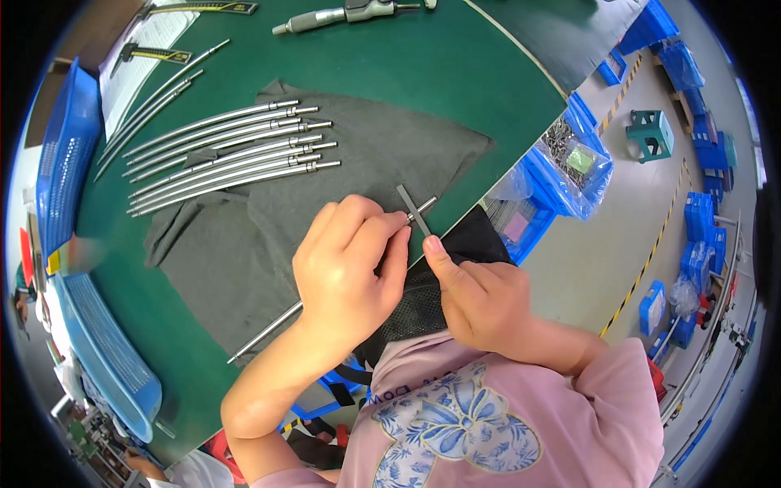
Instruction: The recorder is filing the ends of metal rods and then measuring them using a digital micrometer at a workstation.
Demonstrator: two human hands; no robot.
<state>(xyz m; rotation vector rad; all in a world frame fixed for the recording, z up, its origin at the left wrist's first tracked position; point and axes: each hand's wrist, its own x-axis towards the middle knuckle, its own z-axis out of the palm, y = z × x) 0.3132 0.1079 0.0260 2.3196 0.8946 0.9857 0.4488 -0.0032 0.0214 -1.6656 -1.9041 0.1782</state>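
1 rod (268,330) sits in closed left fingers (358,221), 1 strip (404,195) in pinching right fingers (446,262), near the bench (455,69) edge; open room beyond cloth (386,130).

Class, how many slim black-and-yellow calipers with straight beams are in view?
2: the upper caliper at the picture's top edge, the lower caliper just below, partly over white paper. Others may be hidden.

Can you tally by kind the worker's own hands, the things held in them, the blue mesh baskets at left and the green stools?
Own hands: 2 (left hand, right hand)
Held metal rod: 1
Held flat strip: 1
Blue mesh baskets: 2
Green stool: 1
Total: 7
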